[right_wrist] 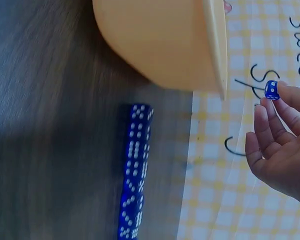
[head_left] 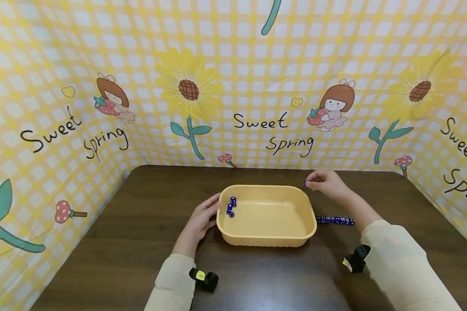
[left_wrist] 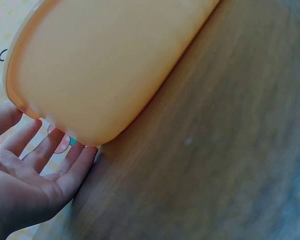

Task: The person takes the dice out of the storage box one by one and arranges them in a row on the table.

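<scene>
A yellow plastic basin (head_left: 272,242) stands on the table with several blue dice (head_left: 230,209) lying inside, at its left end. My left hand (head_left: 200,219) touches the basin's left side, fingers extended along the outer wall in the left wrist view. Above the table, just beyond the basin's right back corner, my right hand (head_left: 328,185) pinches one blue die (right_wrist: 272,90) with white dots between thumb and fingertips. To the right of the basin, a straight row of blue dice (right_wrist: 135,165) lies end to end on the table.
The dark wooden table (head_left: 148,259) ends at the back against a yellow checked cloth (head_left: 257,86) with flower prints. Black cameras are strapped to both wrists, over pale sleeves (head_left: 401,255).
</scene>
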`<control>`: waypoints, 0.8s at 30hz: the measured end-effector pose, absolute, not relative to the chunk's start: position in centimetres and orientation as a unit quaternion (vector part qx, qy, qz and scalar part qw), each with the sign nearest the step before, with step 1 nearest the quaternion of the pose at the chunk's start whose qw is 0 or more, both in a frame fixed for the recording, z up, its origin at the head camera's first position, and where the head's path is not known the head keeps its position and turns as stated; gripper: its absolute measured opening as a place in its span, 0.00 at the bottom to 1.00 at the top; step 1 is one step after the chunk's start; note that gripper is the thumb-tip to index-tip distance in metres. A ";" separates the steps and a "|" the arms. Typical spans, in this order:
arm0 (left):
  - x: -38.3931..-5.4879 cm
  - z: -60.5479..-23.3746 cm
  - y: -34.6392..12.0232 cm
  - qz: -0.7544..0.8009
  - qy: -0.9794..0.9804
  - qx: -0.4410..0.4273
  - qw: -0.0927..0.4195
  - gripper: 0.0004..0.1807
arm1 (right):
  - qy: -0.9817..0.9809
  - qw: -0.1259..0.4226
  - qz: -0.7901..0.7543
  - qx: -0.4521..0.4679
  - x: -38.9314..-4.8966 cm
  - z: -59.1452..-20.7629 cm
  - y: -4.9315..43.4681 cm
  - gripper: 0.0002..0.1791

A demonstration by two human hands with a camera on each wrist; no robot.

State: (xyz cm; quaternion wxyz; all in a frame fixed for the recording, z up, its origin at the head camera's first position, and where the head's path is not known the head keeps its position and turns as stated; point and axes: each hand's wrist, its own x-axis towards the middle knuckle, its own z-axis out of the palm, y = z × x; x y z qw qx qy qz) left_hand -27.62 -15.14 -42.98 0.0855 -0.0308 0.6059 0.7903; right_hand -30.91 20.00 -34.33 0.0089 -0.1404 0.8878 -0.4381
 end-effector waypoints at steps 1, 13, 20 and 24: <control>-27.6 -43.0 -15.1 0.791 0.605 -0.031 0.086 0.25 | 0.889 0.005 -0.437 -0.137 -30.8 -34.3 20.4 0.12; -27.6 -43.1 -15.1 0.791 0.605 -0.032 0.085 0.25 | 0.904 -0.008 -0.416 -0.100 -29.1 -35.5 24.9 0.15; -27.5 -43.0 -15.1 0.791 0.605 -0.031 0.084 0.24 | 0.907 -0.022 -0.411 -0.095 -27.9 -36.4 27.3 0.16; -27.6 -43.0 -15.1 0.792 0.605 -0.030 0.083 0.24 | 0.909 -0.025 -0.406 -0.086 -27.5 -37.0 28.5 0.16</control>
